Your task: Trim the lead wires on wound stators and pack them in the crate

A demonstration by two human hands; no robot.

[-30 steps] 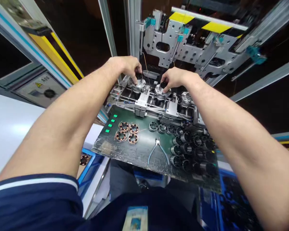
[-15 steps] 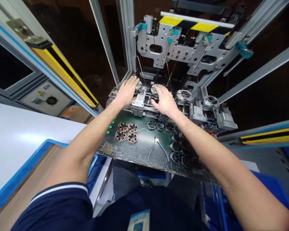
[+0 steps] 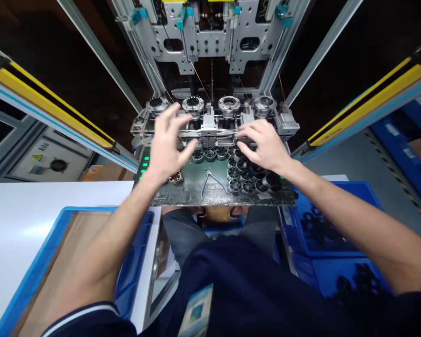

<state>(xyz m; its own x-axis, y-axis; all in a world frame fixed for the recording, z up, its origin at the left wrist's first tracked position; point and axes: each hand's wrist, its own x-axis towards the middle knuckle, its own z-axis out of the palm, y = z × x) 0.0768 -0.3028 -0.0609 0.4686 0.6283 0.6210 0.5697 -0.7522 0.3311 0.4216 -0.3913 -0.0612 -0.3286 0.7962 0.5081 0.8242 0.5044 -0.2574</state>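
My left hand (image 3: 166, 147) hovers with spread fingers in front of the two left round metal fixtures, holding nothing. Dark slotted motor cores sit in the far-left fixture (image 3: 157, 105) and the second fixture (image 3: 192, 105). Over the near side of the machine, my right hand (image 3: 264, 145) has its fingers curled and thumb apart, close to the grouped motor cores (image 3: 235, 186). No object shows between those fingers. A copper-wound stator (image 3: 176, 178) lies below my left hand, which hides others. Blue-handled cutting pliers (image 3: 209, 174) lie spread on the green bench top (image 3: 196, 175).
The third fixture (image 3: 229, 106) and right fixture (image 3: 264, 105) show bare metal rings. Above hangs a metal plate assembly (image 3: 210, 42), with thin wires running down. Yellow posts (image 3: 66, 112) flank the bench. Blue bins (image 3: 337, 243) with dark parts stand at right.
Both hands have come off the left fixtures and back toward me. My right hand has moved right, near the grouped cores. The camera view has also shifted.
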